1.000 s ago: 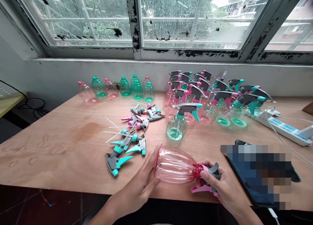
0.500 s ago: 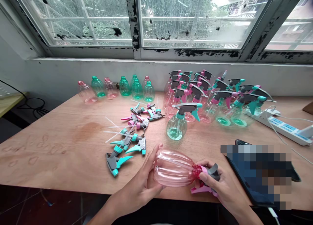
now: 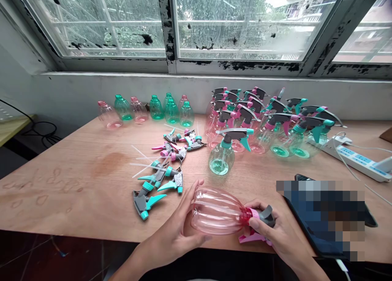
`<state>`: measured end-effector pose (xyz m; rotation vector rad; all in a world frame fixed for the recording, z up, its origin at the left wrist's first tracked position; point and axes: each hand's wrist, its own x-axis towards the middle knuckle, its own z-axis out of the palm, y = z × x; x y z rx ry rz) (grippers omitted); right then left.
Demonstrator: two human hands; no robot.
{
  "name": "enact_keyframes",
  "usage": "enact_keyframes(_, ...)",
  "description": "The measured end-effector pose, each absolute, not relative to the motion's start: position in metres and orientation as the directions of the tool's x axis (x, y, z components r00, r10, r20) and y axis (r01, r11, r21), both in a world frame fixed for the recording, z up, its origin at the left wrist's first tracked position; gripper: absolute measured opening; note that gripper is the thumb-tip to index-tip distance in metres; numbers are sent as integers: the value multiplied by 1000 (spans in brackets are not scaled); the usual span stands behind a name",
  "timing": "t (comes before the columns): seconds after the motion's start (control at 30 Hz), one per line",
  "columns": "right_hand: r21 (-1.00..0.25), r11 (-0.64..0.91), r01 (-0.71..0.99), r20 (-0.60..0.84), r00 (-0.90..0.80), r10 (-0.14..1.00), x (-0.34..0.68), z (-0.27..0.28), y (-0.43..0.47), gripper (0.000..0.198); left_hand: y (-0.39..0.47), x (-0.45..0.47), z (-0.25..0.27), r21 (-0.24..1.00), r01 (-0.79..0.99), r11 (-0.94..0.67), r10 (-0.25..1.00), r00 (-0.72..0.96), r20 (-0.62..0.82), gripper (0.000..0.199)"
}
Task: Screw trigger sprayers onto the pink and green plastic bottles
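A clear pink spray bottle (image 3: pixel 217 211) lies on its side in the air above the table's front edge, its base to the left. My left hand (image 3: pixel 180 224) cups the base end, thumb below and fingers behind. Around the pink collar and grey-and-pink trigger sprayer (image 3: pixel 266 216) at the neck, my right hand (image 3: pixel 272 228) is closed, thumb on the collar. The pink trigger points down toward the table edge. Just beyond the bottle stands a green spray bottle (image 3: pixel 221 158) with its sprayer on. Loose trigger sprayers (image 3: pixel 150 199) with thin tubes lie to the left.
Several spray bottles (image 3: pixel 245 118) with sprayers stand in a group at the back right. Open-necked bottles (image 3: pixel 156 108) line the wall at back left. A power strip (image 3: pixel 361 158) and a dark tablet (image 3: pixel 306 220), partly blurred out, lie on the right.
My left thumb has slid slightly to the right along the underside of the bottle, and the bottle's base has shifted a little. My right hand stays on the sprayer.
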<state>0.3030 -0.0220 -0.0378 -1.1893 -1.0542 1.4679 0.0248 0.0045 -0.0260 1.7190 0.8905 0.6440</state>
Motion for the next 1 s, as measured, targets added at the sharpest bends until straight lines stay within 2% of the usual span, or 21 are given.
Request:
enact_keyframes(0.17, -978, -175, -116, -165, -91, 982, 305, -42, -22, 31, 5, 24, -31, 938, 246, -244, 813, 580, 60, 82)
enact_keyframes(0.37, -980, -177, -86, -166, -120, 979, 305, -40, -21, 31, 3, 25, -28, 965, 228, -132, 828, 561, -20, 112)
enact_keyframes(0.47, -984, -161, -73, -152, -119, 981, 305, -40, -21, 30, 3, 25, -25, 968, 216, -127, 818, 574, -21, 107)
enact_keyframes(0.67, -989, -137, -50, -129, -138, 982, 306, -41, -21, 28, 2, 26, -25, 933, 257, -251, 822, 566, 65, 87)
enact_keyframes(0.73, -989, -139, -46, -132, -137, 982, 305, -41, -21, 28, 1, 28, -25, 933, 253, -256, 825, 560, 74, 86)
enact_keyframes(0.9, -989, -136, -55, -129, -116, 985, 305, -40, -21, 27, 1, 32, -20, 983, 126, -135, 834, 551, 44, 112)
enact_keyframes(1.0, -994, -105, -16, -103, -91, 990, 305, -40, -21, 27, 3, 31, -20, 992, 92, -86, 839, 544, 22, 99)
